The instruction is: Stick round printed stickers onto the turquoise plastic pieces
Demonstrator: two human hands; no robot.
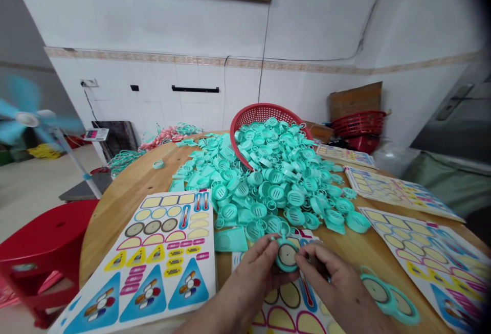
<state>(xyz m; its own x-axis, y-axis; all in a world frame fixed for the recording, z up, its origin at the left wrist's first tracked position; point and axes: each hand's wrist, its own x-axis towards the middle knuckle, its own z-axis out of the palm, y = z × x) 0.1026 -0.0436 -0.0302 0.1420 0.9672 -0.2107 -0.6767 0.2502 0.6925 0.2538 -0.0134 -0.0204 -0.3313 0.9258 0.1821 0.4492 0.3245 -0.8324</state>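
Note:
My left hand (pixel 263 261) grips a small teal round plastic toy piece (pixel 283 239) with a ring on top. A round cream dial sticker (pixel 287 254) covers its face. My right hand (pixel 326 267) is closed at the piece's right edge, thumb and fingertips pressed against the sticker and rim. Beneath both hands lies a sticker sheet (pixel 297 318), partly hidden by them. To the right of my right hand rest teal pieces (pixel 401 306) with dial stickers on them. A large heap of teal pieces (pixel 276 191) spreads just beyond my hands.
A red basket (pixel 238 119) lies tipped, spilling pieces onto the wooden table (pixel 115 221). A stack of sticker sheets (pixel 153 262) is at left, more sheets (pixel 429 267) at right. A red stool (pixel 46 231) and a blue fan (pixel 26 118) stand left of the table.

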